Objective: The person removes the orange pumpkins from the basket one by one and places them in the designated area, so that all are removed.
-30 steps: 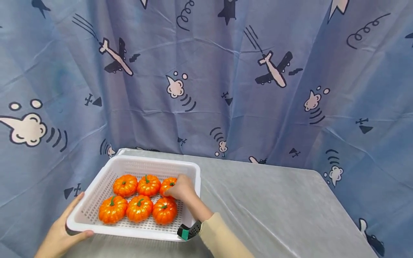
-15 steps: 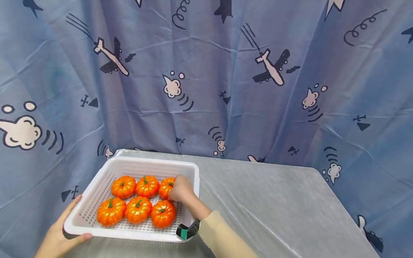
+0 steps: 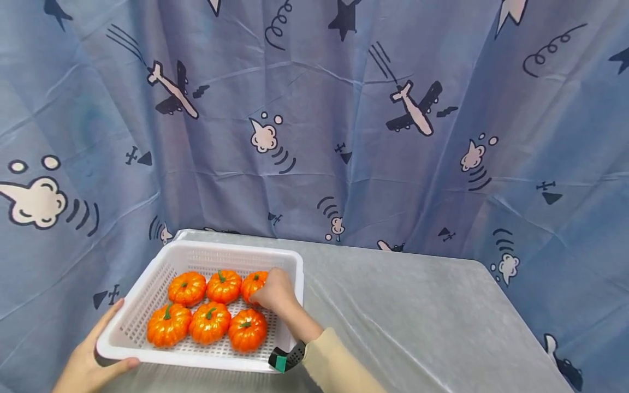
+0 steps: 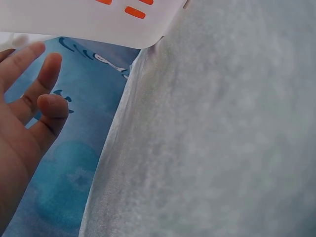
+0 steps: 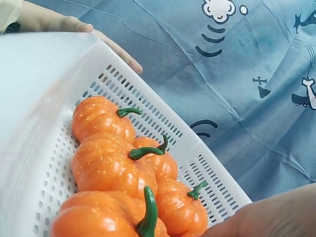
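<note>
Blue curtain (image 3: 314,183) fabric printed with airplanes (image 3: 415,112) and puffy clouds (image 3: 265,138) hangs behind a counter (image 3: 403,311) covered in wrinkled gray cloth. On its left part sits a white perforated plastic basket (image 3: 196,360) with six glossy, green-stemmed orange pumpkins inside, in two rows of three: the front left pumpkin (image 3: 168,326), front middle pumpkin (image 3: 209,323), front right pumpkin (image 3: 247,330), back left pumpkin (image 3: 187,289), back middle pumpkin (image 3: 224,286) and back right pumpkin (image 3: 252,284). Of the two hands, the right hand (image 3: 276,290) grips the back right pumpkin, partly covering it; a beige sleeve (image 3: 339,363) covers that forearm. The left hand (image 3: 89,360) is spread around the basket's front left corner, thumb at the front side, fingers loosely extended beside the left wall.
</note>
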Motion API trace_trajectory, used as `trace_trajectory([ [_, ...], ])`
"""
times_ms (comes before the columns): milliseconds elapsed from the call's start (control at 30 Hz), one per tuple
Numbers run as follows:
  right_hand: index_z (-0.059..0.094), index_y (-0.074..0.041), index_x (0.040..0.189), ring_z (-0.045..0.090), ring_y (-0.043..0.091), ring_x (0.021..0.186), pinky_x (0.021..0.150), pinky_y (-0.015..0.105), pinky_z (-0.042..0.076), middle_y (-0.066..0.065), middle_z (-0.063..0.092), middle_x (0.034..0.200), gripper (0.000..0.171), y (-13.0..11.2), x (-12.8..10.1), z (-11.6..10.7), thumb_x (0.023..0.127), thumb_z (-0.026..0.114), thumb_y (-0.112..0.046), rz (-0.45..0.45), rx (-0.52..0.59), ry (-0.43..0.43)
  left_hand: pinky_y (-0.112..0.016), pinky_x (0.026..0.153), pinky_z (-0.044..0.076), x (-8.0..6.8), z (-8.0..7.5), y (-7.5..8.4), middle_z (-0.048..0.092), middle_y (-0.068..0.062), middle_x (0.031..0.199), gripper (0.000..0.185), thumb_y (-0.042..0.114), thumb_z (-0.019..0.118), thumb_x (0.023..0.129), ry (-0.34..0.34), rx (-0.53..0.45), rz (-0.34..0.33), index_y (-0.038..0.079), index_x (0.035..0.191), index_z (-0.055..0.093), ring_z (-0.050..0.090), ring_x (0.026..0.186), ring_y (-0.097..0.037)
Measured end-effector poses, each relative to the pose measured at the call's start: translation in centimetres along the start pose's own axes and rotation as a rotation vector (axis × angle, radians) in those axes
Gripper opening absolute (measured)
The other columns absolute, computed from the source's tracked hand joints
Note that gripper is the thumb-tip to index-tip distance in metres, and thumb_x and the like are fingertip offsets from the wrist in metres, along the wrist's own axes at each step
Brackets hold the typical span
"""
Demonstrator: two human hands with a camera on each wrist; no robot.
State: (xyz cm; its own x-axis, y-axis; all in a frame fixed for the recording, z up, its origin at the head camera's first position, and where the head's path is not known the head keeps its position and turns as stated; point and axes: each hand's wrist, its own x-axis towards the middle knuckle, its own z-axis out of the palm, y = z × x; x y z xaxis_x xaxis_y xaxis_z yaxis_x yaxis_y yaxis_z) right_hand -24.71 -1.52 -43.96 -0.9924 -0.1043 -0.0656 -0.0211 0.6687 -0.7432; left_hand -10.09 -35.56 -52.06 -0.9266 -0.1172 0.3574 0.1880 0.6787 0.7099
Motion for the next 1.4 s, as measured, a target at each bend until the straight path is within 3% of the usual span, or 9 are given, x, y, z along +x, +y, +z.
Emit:
trace_trajectory([
  [267, 0.064, 0.002, 0.096, 0.057, 0.019, 0.078, 0.073, 0.035, 0.056, 0.007, 0.06, 0.086, 0.043, -0.1, 0.1, -0.4, 0.068, 0.095, -0.009, -0.041, -0.033, 0.026, -0.004, 0.078, 0.03, 0.0, -0.1, 0.3, 0.035, 0.051, 0.128, 0.123, 0.01, 0.098, 0.069, -0.004, 0.008, -0.013, 0.021, 0.17, 0.028, 0.049, 0.099, 0.014],
  [433, 0.063, 0.001, 0.096, 0.057, 0.02, 0.076, 0.068, 0.033, 0.054, 0.007, 0.06, 0.085, 0.04, -0.3, 0.0, -0.9, 0.07, 0.092, -0.006, -0.064, -0.008, 0.026, -0.004, 0.077, 0.031, 0.0, -0.2, 0.2, 0.033, 0.052, 0.127, 0.122, 0.013, 0.097, 0.073, -0.027, 0.015, -0.048, 0.023, 0.171, 0.024, 0.047, 0.1, 0.015],
  [733, 0.071, 0.0, 0.111, 0.067, 0.018, 0.085, 0.079, 0.037, 0.06, 0.006, 0.071, 0.094, 0.049, -0.8, -0.6, -3.2, 0.073, 0.094, -0.02, -0.179, 0.045, 0.032, -0.002, 0.082, 0.029, -0.1, 0.2, 0.1, 0.034, 0.051, 0.13, 0.123, 0.007, 0.096, 0.07, 0.009, -0.027, 0.01, 0.022, 0.17, 0.027, 0.043, 0.105, 0.02],
  [867, 0.074, -0.001, 0.123, 0.068, 0.021, 0.097, 0.088, 0.04, 0.058, 0.008, 0.075, 0.108, 0.057, 0.5, -0.3, -4.3, 0.076, 0.092, -0.027, -0.268, 0.112, -0.007, -0.002, 0.083, 0.027, -0.2, 0.1, 0.1, 0.032, 0.052, 0.13, 0.122, 0.009, 0.096, 0.072, -0.001, -0.019, -0.006, 0.024, 0.171, 0.025, 0.041, 0.107, 0.022],
  [1067, 0.067, -0.002, 0.138, 0.065, 0.033, 0.119, 0.098, 0.049, 0.055, 0.014, 0.069, 0.134, 0.07, 2.0, -0.2, -5.5, 0.08, 0.089, -0.033, -0.307, 0.174, -0.005, -0.003, 0.08, 0.029, 0.0, -0.1, 0.2, 0.032, 0.052, 0.128, 0.122, 0.01, 0.096, 0.073, -0.013, -0.006, -0.029, 0.023, 0.171, 0.024, 0.043, 0.104, 0.02],
  [1133, 0.065, -0.001, 0.141, 0.066, 0.031, 0.113, 0.092, 0.044, 0.057, 0.016, 0.067, 0.137, 0.073, 2.4, -0.3, -6.0, 0.08, 0.089, -0.034, -0.307, 0.199, 0.003, -0.003, 0.078, 0.03, 0.0, -0.2, 0.2, 0.031, 0.052, 0.127, 0.122, 0.011, 0.096, 0.074, -0.024, -0.001, -0.057, 0.024, 0.171, 0.023, 0.044, 0.102, 0.019],
  [1200, 0.064, -0.002, 0.143, 0.064, 0.024, 0.09, 0.078, 0.034, 0.055, 0.015, 0.067, 0.137, 0.075, 2.8, -0.4, -6.4, 0.08, 0.089, -0.035, -0.307, 0.215, 0.018, -0.004, 0.077, 0.032, 0.0, -0.3, 0.3, 0.031, 0.053, 0.126, 0.122, 0.013, 0.096, 0.076, -0.04, 0.001, -0.084, 0.024, 0.172, 0.021, 0.045, 0.1, 0.017],
  [1300, 0.064, -0.003, 0.143, 0.048, 0.014, 0.062, 0.058, 0.024, 0.042, 0.016, 0.067, 0.136, 0.074, 3.7, -0.4, -6.9, 0.08, 0.09, -0.033, -0.319, 0.233, 0.054, -0.005, 0.076, 0.032, 0.1, -0.4, 0.2, 0.033, 0.05, 0.126, 0.122, 0.014, 0.096, 0.076, -0.05, 0.01, -0.104, 0.024, 0.172, 0.02, 0.046, 0.099, 0.016],
  [1400, 0.065, -0.006, 0.142, 0.035, 0.009, 0.049, 0.049, 0.022, 0.034, 0.016, 0.069, 0.132, 0.072, 4.7, -0.3, -7.5, 0.08, 0.091, -0.031, -0.324, 0.249, 0.092, -0.006, 0.075, 0.032, 0.0, -0.4, 0.2, 0.045, 0.039, 0.132, 0.123, 0.015, 0.096, 0.075, -0.048, 0.032, -0.096, 0.024, 0.172, 0.021, 0.047, 0.098, 0.015],
])
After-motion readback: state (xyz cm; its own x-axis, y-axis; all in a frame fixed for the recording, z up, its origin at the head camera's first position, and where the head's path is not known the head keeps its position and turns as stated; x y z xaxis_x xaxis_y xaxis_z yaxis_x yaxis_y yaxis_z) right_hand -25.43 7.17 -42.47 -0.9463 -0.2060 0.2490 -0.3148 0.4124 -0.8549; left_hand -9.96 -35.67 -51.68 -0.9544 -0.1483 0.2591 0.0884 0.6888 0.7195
